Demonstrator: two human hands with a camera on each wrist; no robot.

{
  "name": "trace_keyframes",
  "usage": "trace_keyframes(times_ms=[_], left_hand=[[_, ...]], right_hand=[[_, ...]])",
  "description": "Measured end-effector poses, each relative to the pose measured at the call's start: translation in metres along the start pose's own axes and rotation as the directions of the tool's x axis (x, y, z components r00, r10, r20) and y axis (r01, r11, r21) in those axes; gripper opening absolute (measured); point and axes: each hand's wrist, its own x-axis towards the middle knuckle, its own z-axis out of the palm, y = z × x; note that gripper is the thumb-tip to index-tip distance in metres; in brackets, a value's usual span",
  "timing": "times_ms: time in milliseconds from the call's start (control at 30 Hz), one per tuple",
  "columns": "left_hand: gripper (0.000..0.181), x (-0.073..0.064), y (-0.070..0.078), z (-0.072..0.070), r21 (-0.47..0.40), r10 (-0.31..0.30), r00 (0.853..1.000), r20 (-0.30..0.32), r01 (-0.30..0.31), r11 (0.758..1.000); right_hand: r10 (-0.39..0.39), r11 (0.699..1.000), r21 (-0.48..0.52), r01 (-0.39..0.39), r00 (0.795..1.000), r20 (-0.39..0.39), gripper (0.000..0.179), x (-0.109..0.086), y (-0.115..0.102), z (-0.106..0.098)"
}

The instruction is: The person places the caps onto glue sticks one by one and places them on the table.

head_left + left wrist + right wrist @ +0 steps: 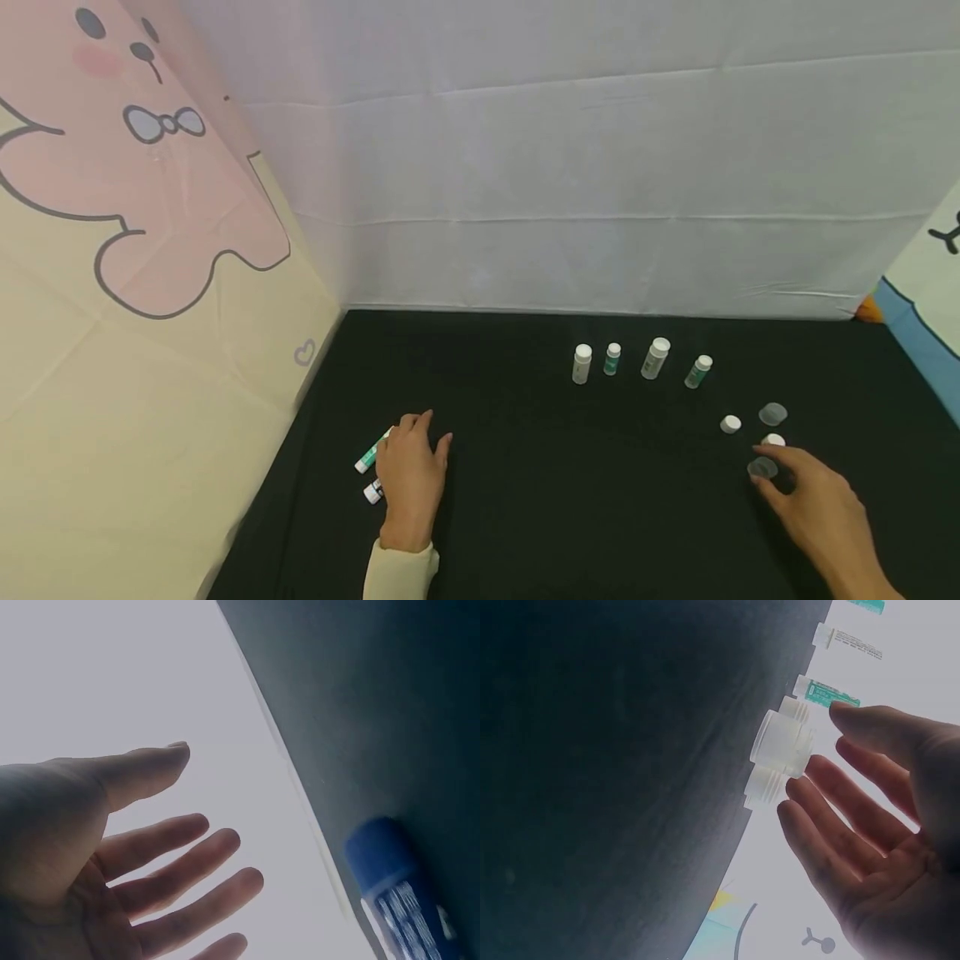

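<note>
My left hand (411, 475) hovers at the left, beside a green-and-white tube (367, 461) and a small white-ended item (373, 492), both partly hidden by it. Its fingers are spread in the left wrist view, where a blue-capped cylinder (401, 892) with white print lies apart from them. My right hand (821, 504) has thumb and fingers parted around the near clear cup (762, 468); contact is unclear in the head view. The right wrist view shows the cup (780, 742) just beyond the fingertips. A white cap (775, 439) sits behind this hand, partly covered.
Another clear cup (772, 414) and a white cap (731, 424) lie farther back. Several white-capped bottles stand in a row, among them a white bottle (581, 365) and a green-labelled bottle (698, 372). Cloth walls (525, 167) border the black table (540, 500).
</note>
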Motion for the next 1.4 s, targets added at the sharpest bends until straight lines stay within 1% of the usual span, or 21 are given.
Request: trace_keyframes(times_ms=[167,400,667,867,1033,1400], left_hand=[[0.042,0.004,0.013,0.005,-0.026,0.035,0.999,0.001,-0.035,0.999],[0.043,0.007,0.03,0.013,-0.067,0.062,0.998,0.033,-0.06,0.996],[0.044,0.01,0.051,0.02,-0.074,0.116,0.991,0.06,-0.111,0.991],[0.044,0.01,0.064,0.025,-0.082,0.143,0.987,0.079,-0.136,0.987],[0.043,0.01,0.071,0.028,-0.096,0.157,0.984,0.088,-0.149,0.984],[0.041,0.007,0.074,0.03,-0.097,0.156,0.983,0.1,-0.147,0.984]], right_hand=[[-0.016,1.0,-0.008,0.016,1.0,0.009,0.043,0.0,0.001,0.002],[-0.029,1.0,-0.01,0.029,0.999,0.042,0.042,0.002,0.005,0.005],[-0.063,0.998,-0.008,0.063,0.998,0.024,0.037,0.002,0.006,0.003],[-0.053,0.999,-0.006,0.053,0.998,0.032,0.036,0.0,0.005,0.002],[-0.043,0.999,-0.01,0.043,0.998,0.035,0.036,0.0,0.005,0.003],[-0.031,0.999,-0.013,0.031,0.999,0.023,0.035,-0.001,0.007,0.006]])
